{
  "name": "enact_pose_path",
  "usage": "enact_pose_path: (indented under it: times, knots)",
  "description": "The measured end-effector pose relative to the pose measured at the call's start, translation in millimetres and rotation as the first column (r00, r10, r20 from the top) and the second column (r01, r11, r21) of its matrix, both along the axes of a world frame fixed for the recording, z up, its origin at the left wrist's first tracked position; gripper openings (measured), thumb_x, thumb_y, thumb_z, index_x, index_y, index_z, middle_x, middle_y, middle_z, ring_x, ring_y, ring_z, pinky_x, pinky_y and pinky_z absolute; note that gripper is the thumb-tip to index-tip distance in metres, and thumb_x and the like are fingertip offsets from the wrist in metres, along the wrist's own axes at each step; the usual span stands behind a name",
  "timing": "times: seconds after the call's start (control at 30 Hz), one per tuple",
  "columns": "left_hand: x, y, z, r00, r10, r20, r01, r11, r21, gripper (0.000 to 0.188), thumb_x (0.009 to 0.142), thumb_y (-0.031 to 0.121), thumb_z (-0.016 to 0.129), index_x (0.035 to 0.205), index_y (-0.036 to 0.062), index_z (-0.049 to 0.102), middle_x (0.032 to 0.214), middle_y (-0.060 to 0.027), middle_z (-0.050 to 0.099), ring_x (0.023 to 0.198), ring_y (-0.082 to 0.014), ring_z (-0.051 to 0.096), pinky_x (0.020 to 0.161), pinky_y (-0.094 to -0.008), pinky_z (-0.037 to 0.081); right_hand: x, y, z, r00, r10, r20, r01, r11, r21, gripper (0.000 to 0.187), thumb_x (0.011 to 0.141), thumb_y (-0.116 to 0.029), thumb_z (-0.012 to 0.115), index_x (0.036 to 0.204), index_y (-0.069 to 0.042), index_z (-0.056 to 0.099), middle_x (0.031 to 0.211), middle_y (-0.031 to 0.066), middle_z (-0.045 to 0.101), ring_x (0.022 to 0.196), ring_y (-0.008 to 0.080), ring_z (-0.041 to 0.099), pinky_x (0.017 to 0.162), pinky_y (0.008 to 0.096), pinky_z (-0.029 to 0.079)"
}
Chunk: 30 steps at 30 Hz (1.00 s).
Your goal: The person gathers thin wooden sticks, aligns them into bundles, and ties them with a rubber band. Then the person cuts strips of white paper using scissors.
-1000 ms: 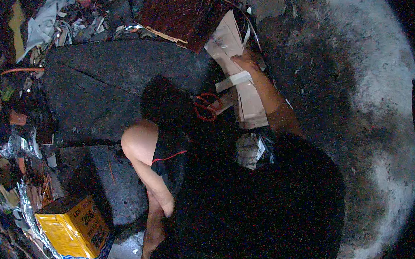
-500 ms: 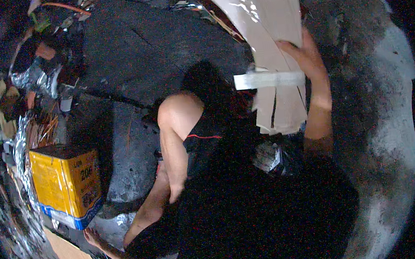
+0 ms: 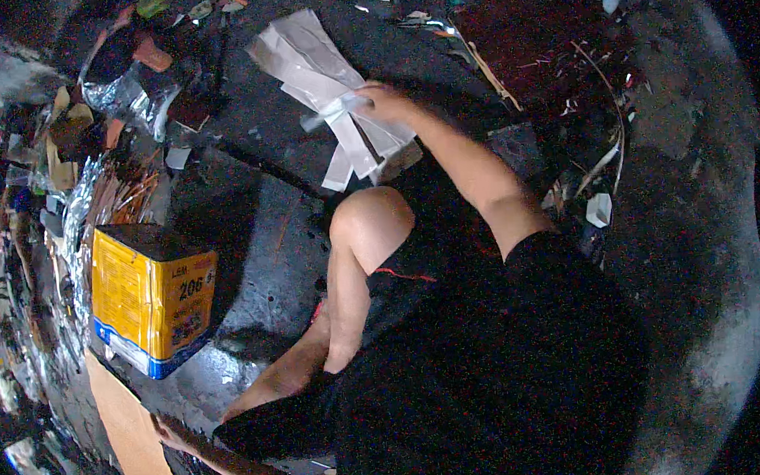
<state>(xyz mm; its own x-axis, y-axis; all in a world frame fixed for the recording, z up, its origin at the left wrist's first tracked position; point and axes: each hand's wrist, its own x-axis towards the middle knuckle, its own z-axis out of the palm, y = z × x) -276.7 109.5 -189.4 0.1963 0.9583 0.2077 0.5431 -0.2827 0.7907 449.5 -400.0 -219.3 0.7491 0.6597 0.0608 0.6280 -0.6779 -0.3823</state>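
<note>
Strips [image 3: 317,64]: pale, fanned bundle, upper middle, beyond the knee [image 3: 372,225], narrow band [image 3: 326,114] across them; can't tell if it goes all round. Right hand [image 3: 380,102] closed on the bundle near the band, slightly blurred. Left hand [image 3: 172,432] at the edge of a tan board [image 3: 132,431], fingers partly bent; can't tell if gripping.

Risks: loose grip or slipping band could let strips slide out; board's far end is near the yellow tin [image 3: 152,296], so a careless swing might knock it.

Floor [image 3: 249,216] dark, scuffed; room dim, foil [image 3: 138,109] and scraps left, dark red panel [image 3: 542,33] upper right.
</note>
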Motion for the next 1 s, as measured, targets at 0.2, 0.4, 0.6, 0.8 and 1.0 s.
enact_pose_path:
  times: [0.2,0.4,0.6,0.8,1.0]
  knots:
    - [-6,-125,49,1.0,-0.002,0.028,-0.003,0.982,0.187,0.038,0.09,0.027,0.048,0.114,-0.0011,0.055,0.113,-0.0135,0.056,0.097,-0.0242,0.055,0.085,-0.0339,0.043,-76,43,10,0.933,-0.044,0.356,-0.017,0.986,0.165,0.042,0.081,-0.012,0.052,0.122,-0.006,0.047,0.126,0.0122,0.045,0.119,0.0279,0.041,0.103,0.0374,0.027]
    - [139,-211,75,0.957,-0.283,0.064,0.267,0.947,0.181,0.026,0.091,0.01,0.04,0.109,-0.0035,0.055,0.109,-0.0132,0.056,0.099,-0.0229,0.053,0.088,-0.0324,0.041,-67,75,56,0.958,0.17,0.231,-0.108,0.96,-0.259,0.027,0.074,-0.008,0.058,0.101,-0.005,0.054,0.109,0.0135,0.051,0.105,0.0307,0.048,0.093,0.0405,0.035]
    - [223,-241,88,0.787,-0.617,0.017,0.617,0.786,-0.029,0.025,0.09,0.011,0.048,0.107,-0.0058,0.054,0.107,-0.0136,0.057,0.1,-0.0224,0.053,0.09,-0.0311,0.04,16,27,35,0.985,-0.101,-0.136,0.151,0.889,0.431,0.012,0.075,-0.013,0.063,0.082,-0.003,0.06,0.077,0.0079,0.06,0.074,0.0174,0.056,0.065,0.0319,0.045]
    - [231,-237,19,0.695,-0.534,0.481,0.692,0.678,-0.248,0.03,0.092,0.017,0.049,0.109,-0.0078,0.052,0.109,-0.0156,0.057,0.102,-0.0203,0.053,0.091,-0.0302,0.04,-38,-49,28,0.801,-0.593,-0.084,0.558,0.687,0.466,0.032,0.081,-0.025,0.062,0.101,-0.002,0.055,0.092,0.0127,0.061,0.084,0.0276,0.059,0.073,0.0383,0.046]
    - [275,-269,19,0.619,-0.62,0.482,0.777,0.576,-0.255,0.021,0.091,0.01,0.049,0.104,-0.0028,0.057,0.103,-0.0102,0.059,0.096,-0.0171,0.055,0.087,-0.0288,0.041,-148,-15,25,0.895,-0.387,0.222,0.363,0.921,0.14,0.024,0.083,-0.017,0.049,0.101,-0.002,0.053,0.1,0.0206,0.058,0.1,0.0366,0.053,0.082,0.0455,0.044]
